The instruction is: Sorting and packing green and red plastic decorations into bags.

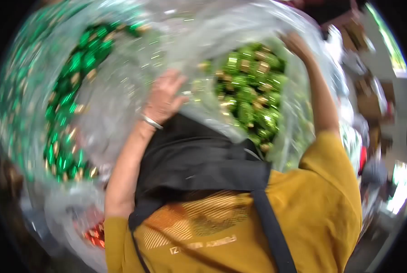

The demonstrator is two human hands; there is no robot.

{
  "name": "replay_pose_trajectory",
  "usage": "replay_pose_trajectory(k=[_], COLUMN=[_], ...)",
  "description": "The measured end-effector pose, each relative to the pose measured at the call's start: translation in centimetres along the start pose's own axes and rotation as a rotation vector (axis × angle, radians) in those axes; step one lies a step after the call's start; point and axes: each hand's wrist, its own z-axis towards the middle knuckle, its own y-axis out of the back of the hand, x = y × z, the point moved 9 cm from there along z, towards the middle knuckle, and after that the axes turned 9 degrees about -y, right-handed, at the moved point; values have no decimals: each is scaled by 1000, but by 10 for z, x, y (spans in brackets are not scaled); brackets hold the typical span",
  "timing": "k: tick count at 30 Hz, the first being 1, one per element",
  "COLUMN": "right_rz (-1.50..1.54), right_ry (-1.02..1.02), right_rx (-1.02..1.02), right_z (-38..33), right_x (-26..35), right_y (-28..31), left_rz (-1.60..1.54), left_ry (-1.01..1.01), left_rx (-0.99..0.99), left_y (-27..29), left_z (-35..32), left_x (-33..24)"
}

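Light-green shiny baubles with gold caps (249, 91) fill a large clear plastic bag (296, 109) in front of me, to the right. My right hand (295, 43) is at the far right of this bag, its fingers bent onto the plastic; motion blurs them. Over the plastic left of the baubles is my left hand (164, 93), fingers stretched and somewhat apart, holding nothing; whether it touches the plastic I cannot tell. Further left, dark-green baubles with gold caps (74, 98) show in another clear bag (24, 91).
Red shiny pieces (95, 234) lie in a clear bag (64, 214) at the lower left. A black apron (189, 154) covers my front. Cardboard boxes (369, 95) and other bags crowd the right side, beside a grey floor (399, 123).
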Motion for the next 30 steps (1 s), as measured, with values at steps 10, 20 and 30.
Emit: replay_pose_trajectory(k=[10,20,30], right_rz=[469,733,133], right_ry=[-178,649,439], right_rx=[-223,-513,-441], right_z=[-129,-34,148], right_x=[127,380,540], right_y=[47,348,321], left_rz=[-369,212,394], left_ry=[256,1173,463], left_rx=[-229,-906,-632], left_y=[116,268,228], left_z=[-143,-412,-263], left_x=[-36,-81,-56])
